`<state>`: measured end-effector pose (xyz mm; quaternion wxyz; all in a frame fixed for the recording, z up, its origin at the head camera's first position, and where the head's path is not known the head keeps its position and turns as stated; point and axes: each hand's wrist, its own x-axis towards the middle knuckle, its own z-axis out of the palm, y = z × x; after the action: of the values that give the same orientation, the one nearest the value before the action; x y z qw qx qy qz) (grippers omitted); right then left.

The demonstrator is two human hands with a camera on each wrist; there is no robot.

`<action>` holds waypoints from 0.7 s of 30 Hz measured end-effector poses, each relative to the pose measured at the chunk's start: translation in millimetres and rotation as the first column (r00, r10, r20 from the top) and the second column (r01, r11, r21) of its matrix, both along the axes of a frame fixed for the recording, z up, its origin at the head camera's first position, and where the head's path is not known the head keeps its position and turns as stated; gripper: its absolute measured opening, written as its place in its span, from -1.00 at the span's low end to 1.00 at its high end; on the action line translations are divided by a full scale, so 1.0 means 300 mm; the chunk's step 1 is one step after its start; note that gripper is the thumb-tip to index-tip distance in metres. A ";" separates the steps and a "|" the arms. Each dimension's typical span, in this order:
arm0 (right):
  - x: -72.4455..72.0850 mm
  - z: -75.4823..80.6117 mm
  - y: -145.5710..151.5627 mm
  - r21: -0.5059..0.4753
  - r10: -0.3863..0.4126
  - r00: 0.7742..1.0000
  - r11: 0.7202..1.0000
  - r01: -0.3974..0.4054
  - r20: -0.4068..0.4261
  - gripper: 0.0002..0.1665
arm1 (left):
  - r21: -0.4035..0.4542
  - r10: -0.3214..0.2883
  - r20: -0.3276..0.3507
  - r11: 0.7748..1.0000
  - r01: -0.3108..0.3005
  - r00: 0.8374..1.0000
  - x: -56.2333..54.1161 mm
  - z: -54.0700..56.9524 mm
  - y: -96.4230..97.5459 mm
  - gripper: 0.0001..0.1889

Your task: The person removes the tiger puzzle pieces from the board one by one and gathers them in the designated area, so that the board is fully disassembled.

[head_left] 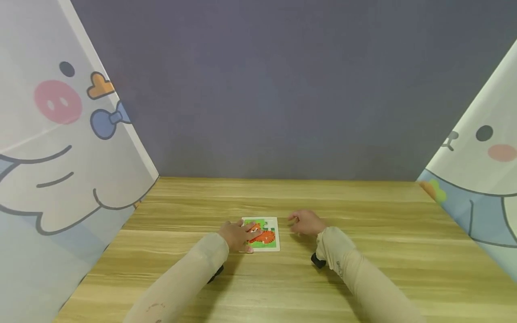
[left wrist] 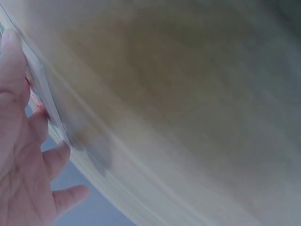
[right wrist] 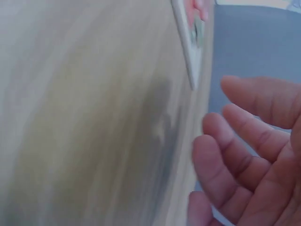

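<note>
A small square jigsaw puzzle (head_left: 264,246) with an orange tiger on green lies on the table, in a white frame. Its upper right part shows bare white backing. My left hand (head_left: 236,235) lies across the puzzle's left side with fingers spread, covering part of the tiger; in the left wrist view its fingertips (left wrist: 61,150) are at the frame's edge. To the right of the puzzle, apart from it, my right hand (head_left: 308,222) hovers low over the table. In the right wrist view its fingers (right wrist: 209,155) are loosely bent, the thumb is away from them, and nothing shows between them.
The wood-grain table (head_left: 258,287) runs back to a plain grey wall (head_left: 258,89). Cartoon-printed panels stand at the left (head_left: 60,179) and right (head_left: 484,188) sides. Both forearms wear light sleeves, with a dark device (head_left: 318,260) under the right wrist.
</note>
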<state>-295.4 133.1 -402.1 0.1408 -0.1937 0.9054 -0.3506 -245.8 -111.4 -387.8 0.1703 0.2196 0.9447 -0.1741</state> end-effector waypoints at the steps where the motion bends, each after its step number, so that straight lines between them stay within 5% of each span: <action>1: 0.001 -0.003 -0.008 0.004 0.002 1.000 1.000 -0.002 -0.008 -0.58 | -0.006 -0.002 0.001 1.000 0.002 1.000 0.001 0.002 0.002 -0.28; 21: 0.000 0.003 -0.185 0.202 0.020 0.994 0.979 0.002 -0.107 -0.72 | -0.041 0.013 0.001 0.999 -0.013 1.000 0.003 0.000 0.005 -0.28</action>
<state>-295.3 77.6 -401.3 0.1121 -0.2010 0.9418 -0.2452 -244.9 -109.9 -387.7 0.1767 0.2099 0.9422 -0.1922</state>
